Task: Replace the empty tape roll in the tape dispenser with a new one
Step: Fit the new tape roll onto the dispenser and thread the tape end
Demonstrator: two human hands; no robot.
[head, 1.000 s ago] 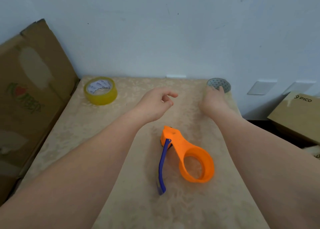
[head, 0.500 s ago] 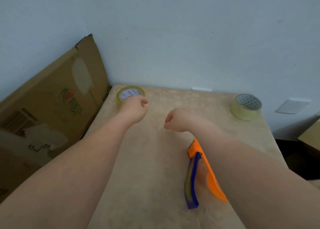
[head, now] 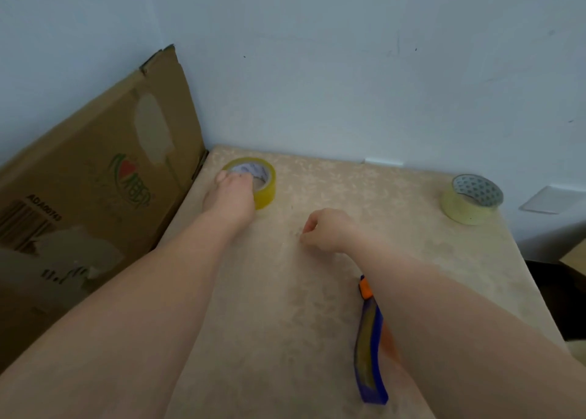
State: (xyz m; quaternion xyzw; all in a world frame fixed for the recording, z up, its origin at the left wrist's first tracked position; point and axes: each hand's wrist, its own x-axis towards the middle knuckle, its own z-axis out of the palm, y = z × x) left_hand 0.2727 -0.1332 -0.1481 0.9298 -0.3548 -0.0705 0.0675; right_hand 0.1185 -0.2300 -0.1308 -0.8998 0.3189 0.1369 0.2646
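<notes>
A yellow tape roll lies flat at the table's far left corner. My left hand rests on its near rim, fingers curled over the edge and into the core. My right hand hovers over the middle of the table, fingers loosely curled with nothing in them. The orange tape dispenser with a blue handle lies near the front right, mostly hidden under my right forearm. A thin, nearly spent pale roll sits at the far right corner.
The beige table stands against a pale blue wall. A large cardboard box leans along the table's left edge. The table's right edge drops to a dark gap, where a cardboard corner shows.
My left hand reached forward onto the yellow roll at the far left. My right hand left the pale roll at the right and moved to the table's middle. The view swung left.
</notes>
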